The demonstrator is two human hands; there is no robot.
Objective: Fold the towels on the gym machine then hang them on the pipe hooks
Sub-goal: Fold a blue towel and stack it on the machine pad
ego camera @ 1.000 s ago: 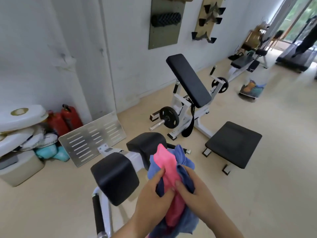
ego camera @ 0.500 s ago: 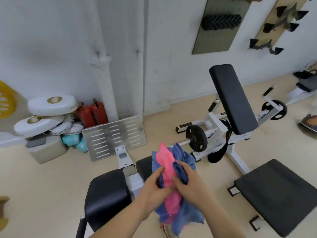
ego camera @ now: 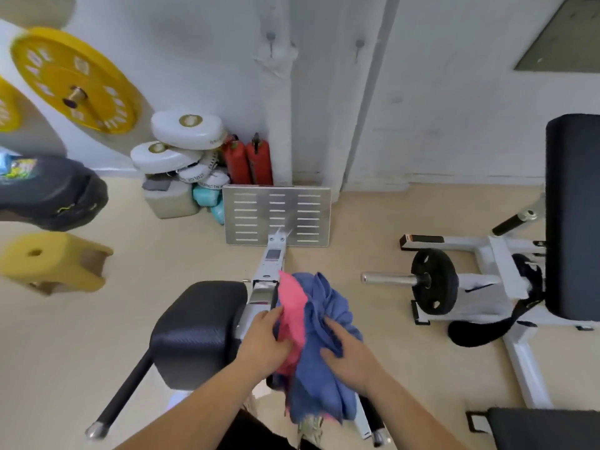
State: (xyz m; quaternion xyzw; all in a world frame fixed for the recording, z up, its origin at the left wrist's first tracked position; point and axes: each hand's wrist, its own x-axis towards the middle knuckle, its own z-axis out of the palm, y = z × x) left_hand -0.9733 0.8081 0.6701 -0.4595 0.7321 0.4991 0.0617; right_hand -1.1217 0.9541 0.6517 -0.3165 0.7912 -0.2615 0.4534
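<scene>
We see the pink towel [ego camera: 293,315] and the blue towel [ego camera: 324,362] bunched together, unfolded, low in the middle of the view, the pink one lying against the left side of the blue. The left hand [ego camera: 264,344] grasps the pink towel, its fingers curled into the cloth, and the right hand [ego camera: 352,355] clutches a fold of the blue towel in the same way. The bundle hangs over the gym machine, just to the right of its black pad [ego camera: 198,329] and against the white frame [ego camera: 269,267]; we cannot tell whether the cloth rests on anything beneath it. The frame runs forward to a slotted metal footplate [ego camera: 277,212] that stands near the wall. Above the footplate a white pipe [ego camera: 279,92] climbs the wall with a small hook [ego camera: 270,37] high on it, and a second hook [ego camera: 358,45] sits on the wall to its right; both are bare. Two red fire extinguishers [ego camera: 248,160] stand beside the pipe, with white discs [ego camera: 188,126] stacked to their left. Further left we find a yellow weight plate [ego camera: 76,81] and a yellow foam block [ego camera: 55,261]. On the right stands another machine with a black weight plate [ego camera: 433,280] and a tall black backrest [ego camera: 573,216].
</scene>
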